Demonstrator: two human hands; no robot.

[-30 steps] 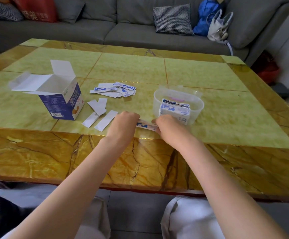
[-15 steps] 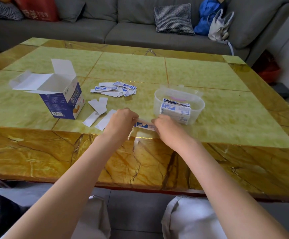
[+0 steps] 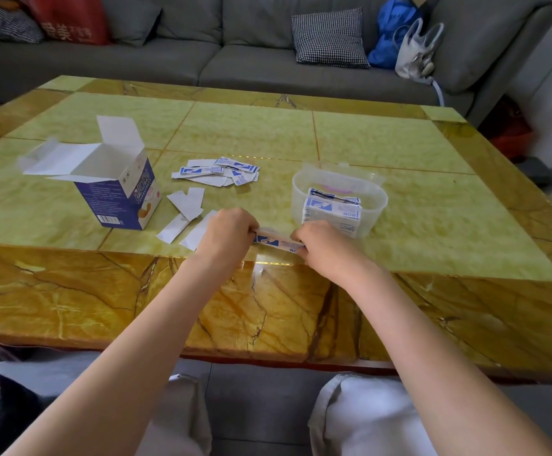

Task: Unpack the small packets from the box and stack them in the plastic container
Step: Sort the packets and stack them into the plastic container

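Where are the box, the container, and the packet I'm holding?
box [image 3: 116,205]: head view, on its blue front face.
container [image 3: 378,205]: head view, on its clear right rim.
packet [image 3: 276,242]: head view, on the strip showing between both hands.

you can read "美" in white on the red bag [image 3: 70,21]; the box [image 3: 121,195] words are too blurry.
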